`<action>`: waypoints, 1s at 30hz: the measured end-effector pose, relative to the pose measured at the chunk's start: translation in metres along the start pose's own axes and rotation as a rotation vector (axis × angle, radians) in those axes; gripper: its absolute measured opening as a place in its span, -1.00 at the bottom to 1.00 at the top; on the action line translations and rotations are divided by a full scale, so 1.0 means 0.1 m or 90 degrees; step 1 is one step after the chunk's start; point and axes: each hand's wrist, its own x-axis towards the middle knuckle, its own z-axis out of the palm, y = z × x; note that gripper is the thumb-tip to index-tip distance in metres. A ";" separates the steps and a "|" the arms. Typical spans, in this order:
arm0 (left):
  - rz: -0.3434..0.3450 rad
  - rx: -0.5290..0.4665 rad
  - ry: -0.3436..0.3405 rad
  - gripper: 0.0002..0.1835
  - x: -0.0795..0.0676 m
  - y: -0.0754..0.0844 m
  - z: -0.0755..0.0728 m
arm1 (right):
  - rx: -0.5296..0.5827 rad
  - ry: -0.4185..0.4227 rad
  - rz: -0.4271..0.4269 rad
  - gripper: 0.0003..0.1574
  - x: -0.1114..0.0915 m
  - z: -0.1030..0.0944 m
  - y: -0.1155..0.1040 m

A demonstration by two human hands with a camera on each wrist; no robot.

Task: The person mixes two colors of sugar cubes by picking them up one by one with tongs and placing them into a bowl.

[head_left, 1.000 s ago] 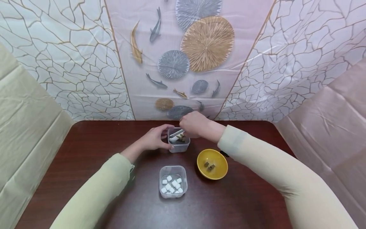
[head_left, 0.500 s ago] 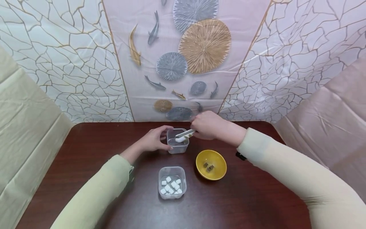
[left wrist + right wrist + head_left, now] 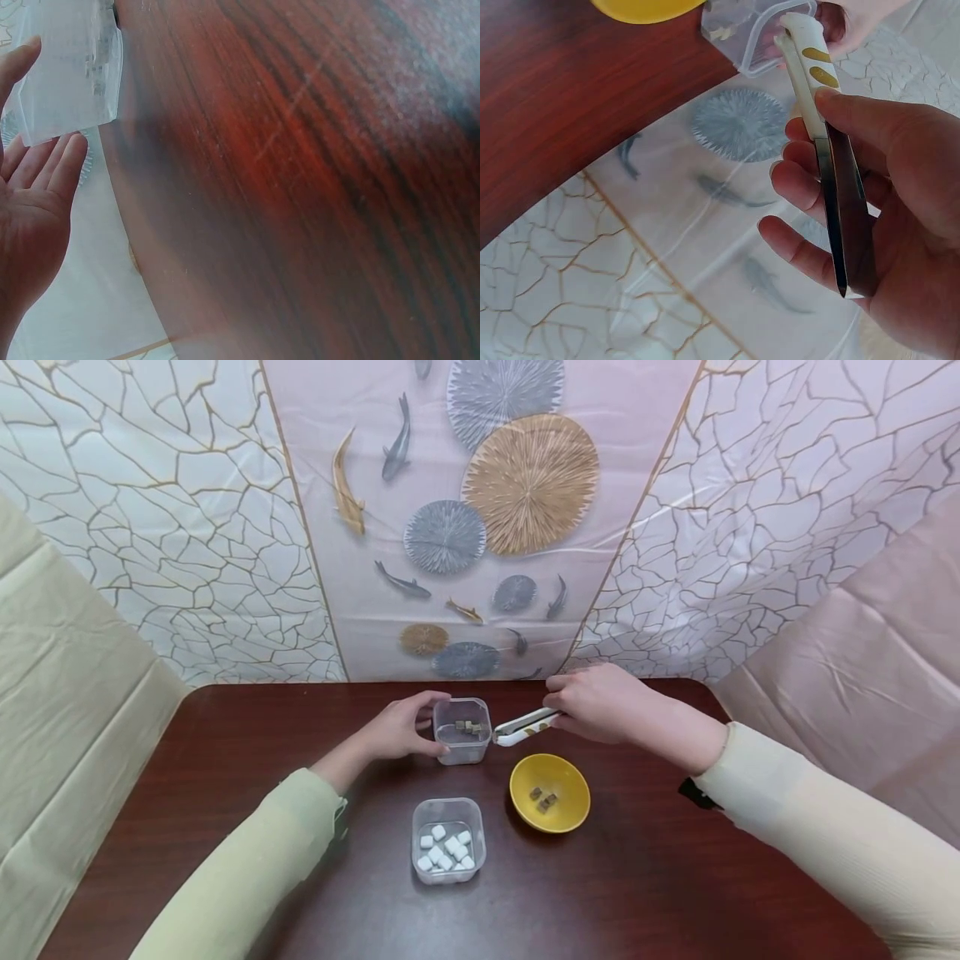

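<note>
My left hand (image 3: pixel 397 727) grips a clear plastic container (image 3: pixel 461 754) at the back of the table, thumb on the near wall and fingers at the far side. Several small brown cubes (image 3: pixel 468 727) lie inside. In my right hand (image 3: pixel 606 700) is a pair of tongs (image 3: pixel 528 727) with white, gold-marked tips and metal arms. The tips are close together just right of the container, with a small brownish piece (image 3: pixel 786 32) showing between them. A yellow bowl (image 3: pixel 567 781), below the tongs in the head view, has a few brown cubes (image 3: pixel 549 802) in it.
A second clear container (image 3: pixel 448 812) with several white cubes (image 3: pixel 446 849) stands nearer on the dark red wooden table (image 3: pixel 337 893). Patterned cloth (image 3: pixel 525 643) hangs behind the table's back edge, with plain cloth at both sides.
My right hand has lifted the tongs out of the back container and carried them right, past its rim. The left hand still holds that container. The head view has shifted slightly.
</note>
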 end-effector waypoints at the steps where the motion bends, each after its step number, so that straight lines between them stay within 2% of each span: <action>1: -0.001 0.001 0.000 -0.08 0.00 0.00 0.00 | 0.007 0.004 0.001 -0.81 -0.04 0.00 0.01; 9: -0.018 0.012 -0.005 -0.07 -0.01 0.02 0.00 | 0.042 0.016 -0.002 -0.76 -0.33 0.07 0.06; 15: -0.022 0.009 -0.004 -0.07 -0.01 0.03 -0.01 | 0.035 0.014 -0.024 -0.76 -0.48 0.19 0.06; 25: -0.019 0.006 -0.006 -0.08 -0.01 0.02 -0.01 | 0.024 -0.035 -0.016 -0.78 -0.52 0.43 0.01; 30: -0.024 0.014 -0.006 -0.07 0.00 0.00 0.00 | 0.007 -0.048 -0.007 -0.80 -0.52 0.49 0.00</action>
